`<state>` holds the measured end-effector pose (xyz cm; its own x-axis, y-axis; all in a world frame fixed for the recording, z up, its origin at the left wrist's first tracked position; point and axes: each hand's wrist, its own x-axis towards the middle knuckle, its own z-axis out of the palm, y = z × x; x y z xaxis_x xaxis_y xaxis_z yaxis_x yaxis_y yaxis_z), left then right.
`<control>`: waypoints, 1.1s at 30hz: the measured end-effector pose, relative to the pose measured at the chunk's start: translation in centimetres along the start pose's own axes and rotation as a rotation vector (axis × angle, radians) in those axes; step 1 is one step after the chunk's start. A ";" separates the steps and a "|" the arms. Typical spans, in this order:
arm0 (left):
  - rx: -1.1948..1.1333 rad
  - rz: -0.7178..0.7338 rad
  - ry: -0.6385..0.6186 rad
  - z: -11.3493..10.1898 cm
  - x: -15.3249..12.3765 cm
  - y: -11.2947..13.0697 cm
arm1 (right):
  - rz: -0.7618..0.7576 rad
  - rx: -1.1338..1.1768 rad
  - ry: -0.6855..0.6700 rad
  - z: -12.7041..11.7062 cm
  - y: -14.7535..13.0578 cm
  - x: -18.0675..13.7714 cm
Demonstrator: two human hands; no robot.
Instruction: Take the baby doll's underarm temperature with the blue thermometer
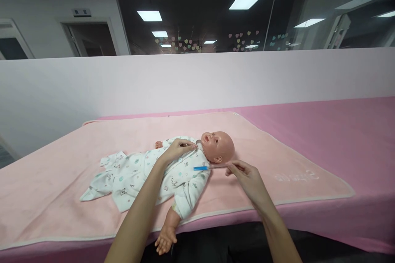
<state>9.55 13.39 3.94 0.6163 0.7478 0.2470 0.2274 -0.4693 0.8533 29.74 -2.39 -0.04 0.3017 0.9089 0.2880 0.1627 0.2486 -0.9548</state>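
Observation:
A baby doll [216,146] in a white printed romper [148,172] lies on its back on a light pink blanket [61,181], head to the right. My left hand [177,150] rests on the doll's chest and pinches the romper's collar near the neck. My right hand [247,174] is just right of the doll's shoulder, fingers pinched on a thin stick with a blue tip [202,168] that points at the doll's shoulder.
The blanket lies on a long table with a darker pink cover [339,131]. A white partition wall [185,82] stands behind it. One doll arm [168,234] hangs over the table's front edge.

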 end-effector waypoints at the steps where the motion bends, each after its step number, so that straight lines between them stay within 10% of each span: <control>1: -0.012 -0.011 0.007 0.0 0.0 0.0 | 0.046 -0.061 0.039 -1.0 1.5 -0.1; 8: -0.024 -0.055 0.040 -0.1 0.0 0.2 | 0.140 -0.486 -0.017 -4.3 4.1 1.0; 15: -0.046 -0.074 0.064 0.0 0.0 -0.1 | 0.072 -0.881 0.223 -0.6 2.1 1.9; 23: -0.186 -0.080 0.115 -0.4 -0.5 0.7 | -0.368 -0.912 0.124 11.4 -0.8 4.7; 33: -0.256 -0.142 0.346 -0.1 -0.4 0.2 | -0.647 -0.401 0.299 11.9 2.1 5.1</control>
<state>9.25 13.02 4.10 0.2940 0.9299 0.2213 0.0708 -0.2520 0.9651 20.41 6.76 -1.42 0.2618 0.4842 0.8349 0.6970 0.5035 -0.5106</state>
